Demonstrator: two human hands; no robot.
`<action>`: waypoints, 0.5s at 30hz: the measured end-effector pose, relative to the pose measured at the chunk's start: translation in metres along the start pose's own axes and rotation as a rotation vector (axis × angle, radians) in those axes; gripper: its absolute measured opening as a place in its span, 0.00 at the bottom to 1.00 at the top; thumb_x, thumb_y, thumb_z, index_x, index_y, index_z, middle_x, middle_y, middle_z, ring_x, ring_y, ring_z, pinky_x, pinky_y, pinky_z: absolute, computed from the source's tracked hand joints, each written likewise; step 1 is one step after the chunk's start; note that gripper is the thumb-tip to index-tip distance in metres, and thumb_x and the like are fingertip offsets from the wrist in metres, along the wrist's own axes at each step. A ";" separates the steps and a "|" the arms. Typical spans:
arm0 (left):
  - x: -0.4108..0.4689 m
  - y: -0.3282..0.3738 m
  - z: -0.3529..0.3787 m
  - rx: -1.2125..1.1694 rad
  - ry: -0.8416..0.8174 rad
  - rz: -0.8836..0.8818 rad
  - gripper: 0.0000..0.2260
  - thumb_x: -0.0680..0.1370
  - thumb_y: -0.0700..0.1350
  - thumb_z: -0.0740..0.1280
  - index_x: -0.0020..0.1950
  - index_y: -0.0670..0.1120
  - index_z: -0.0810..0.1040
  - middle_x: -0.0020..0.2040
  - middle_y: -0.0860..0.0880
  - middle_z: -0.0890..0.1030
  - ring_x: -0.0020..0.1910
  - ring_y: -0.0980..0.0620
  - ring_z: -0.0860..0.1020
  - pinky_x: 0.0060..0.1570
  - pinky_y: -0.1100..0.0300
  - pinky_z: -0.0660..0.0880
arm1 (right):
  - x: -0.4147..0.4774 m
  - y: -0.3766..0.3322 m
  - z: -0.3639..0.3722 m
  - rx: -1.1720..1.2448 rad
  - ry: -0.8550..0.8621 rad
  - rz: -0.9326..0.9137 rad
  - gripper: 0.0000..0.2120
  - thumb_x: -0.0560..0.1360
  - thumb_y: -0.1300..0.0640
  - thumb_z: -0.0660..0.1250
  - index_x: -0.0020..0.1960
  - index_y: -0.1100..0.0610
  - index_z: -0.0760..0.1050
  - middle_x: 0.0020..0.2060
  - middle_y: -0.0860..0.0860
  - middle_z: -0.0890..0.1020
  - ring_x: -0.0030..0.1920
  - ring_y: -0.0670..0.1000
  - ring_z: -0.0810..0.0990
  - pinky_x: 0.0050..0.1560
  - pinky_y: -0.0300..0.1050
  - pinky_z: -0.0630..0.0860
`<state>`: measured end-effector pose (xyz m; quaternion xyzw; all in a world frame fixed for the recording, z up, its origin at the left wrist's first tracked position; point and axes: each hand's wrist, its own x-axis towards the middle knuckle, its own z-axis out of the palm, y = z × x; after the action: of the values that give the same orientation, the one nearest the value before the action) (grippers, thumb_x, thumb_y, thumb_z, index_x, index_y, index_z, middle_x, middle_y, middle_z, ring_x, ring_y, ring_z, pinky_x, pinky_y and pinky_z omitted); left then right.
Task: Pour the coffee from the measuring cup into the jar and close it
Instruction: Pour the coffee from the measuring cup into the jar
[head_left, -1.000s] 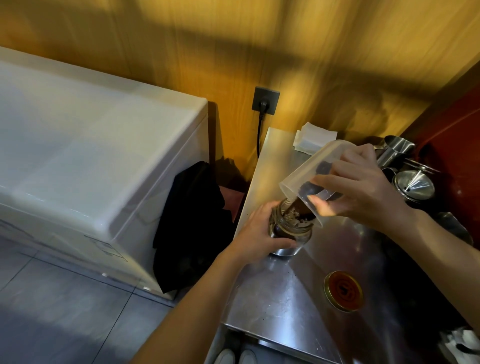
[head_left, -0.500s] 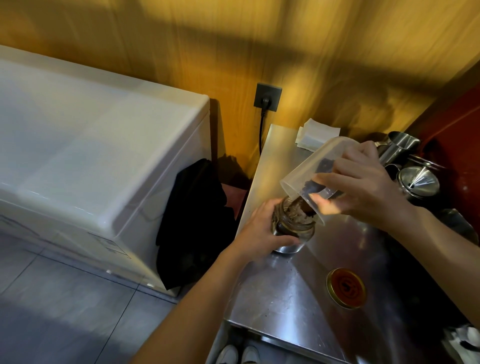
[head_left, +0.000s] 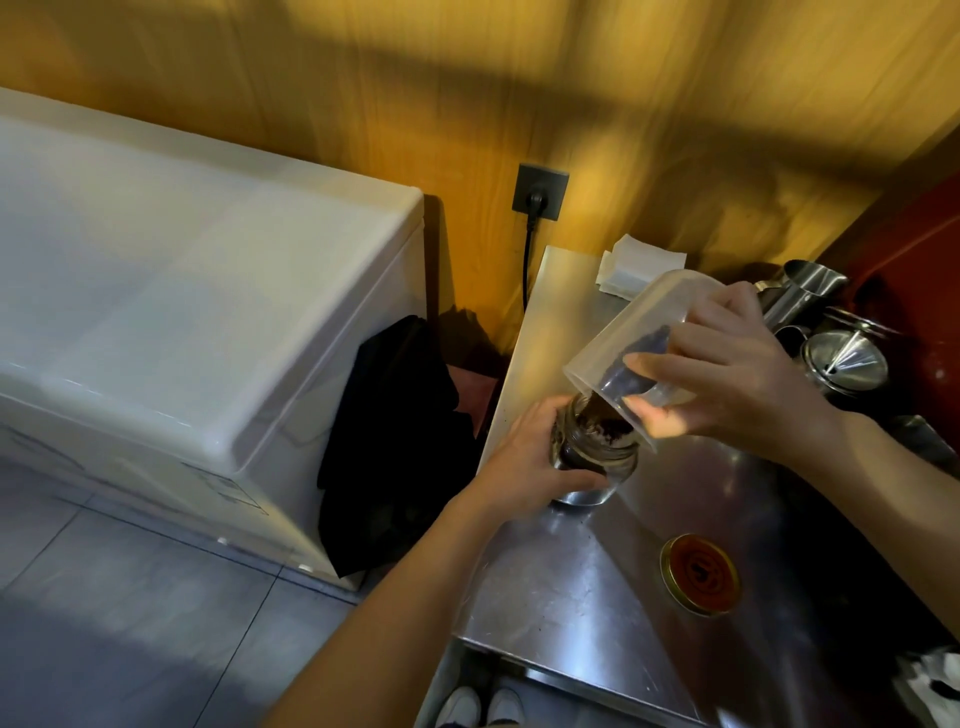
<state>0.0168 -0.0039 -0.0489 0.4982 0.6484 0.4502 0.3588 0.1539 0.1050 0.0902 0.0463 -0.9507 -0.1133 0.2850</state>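
Observation:
A clear glass jar (head_left: 597, 457) stands on the steel counter (head_left: 571, 587), dark coffee heaped at its mouth. My left hand (head_left: 524, 457) grips the jar's left side. My right hand (head_left: 727, 374) holds a translucent plastic measuring cup (head_left: 623, 338) tipped steeply, its lip right over the jar's opening, with dark coffee sliding down inside. The jar's lid (head_left: 700, 574), gold-rimmed with a red inside, lies upturned on the counter to the front right of the jar.
Steel jugs and a funnel (head_left: 841, 358) crowd the counter's back right. Folded white paper (head_left: 639, 265) lies at the back edge. A white chest appliance (head_left: 182, 312) stands left, a black cloth (head_left: 395, 441) in the gap. A wall socket (head_left: 540, 192) holds a plugged cord.
The measuring cup has tipped a little more and the coffee has piled higher at the jar's mouth. Both hands keep their grips in place.

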 end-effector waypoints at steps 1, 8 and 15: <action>0.000 -0.001 0.000 0.001 -0.003 0.002 0.33 0.66 0.46 0.79 0.67 0.52 0.67 0.63 0.48 0.73 0.65 0.48 0.71 0.67 0.44 0.70 | 0.000 0.000 0.000 0.001 -0.001 0.011 0.10 0.70 0.56 0.69 0.39 0.64 0.80 0.28 0.57 0.76 0.36 0.53 0.67 0.44 0.45 0.56; 0.001 -0.002 0.001 0.026 -0.003 0.012 0.35 0.66 0.48 0.79 0.69 0.51 0.67 0.63 0.48 0.73 0.66 0.47 0.71 0.68 0.44 0.69 | -0.001 -0.002 -0.003 -0.010 0.006 0.031 0.11 0.70 0.56 0.68 0.38 0.65 0.80 0.27 0.57 0.76 0.34 0.55 0.69 0.43 0.45 0.57; 0.000 -0.001 0.000 0.026 -0.003 0.020 0.34 0.66 0.48 0.79 0.69 0.49 0.67 0.63 0.47 0.73 0.65 0.46 0.72 0.67 0.42 0.69 | -0.002 -0.001 -0.002 -0.008 -0.007 0.023 0.11 0.70 0.55 0.69 0.39 0.64 0.80 0.27 0.56 0.76 0.36 0.52 0.66 0.45 0.45 0.56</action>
<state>0.0162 -0.0043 -0.0495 0.5098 0.6487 0.4446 0.3487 0.1567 0.1037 0.0909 0.0341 -0.9517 -0.1139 0.2830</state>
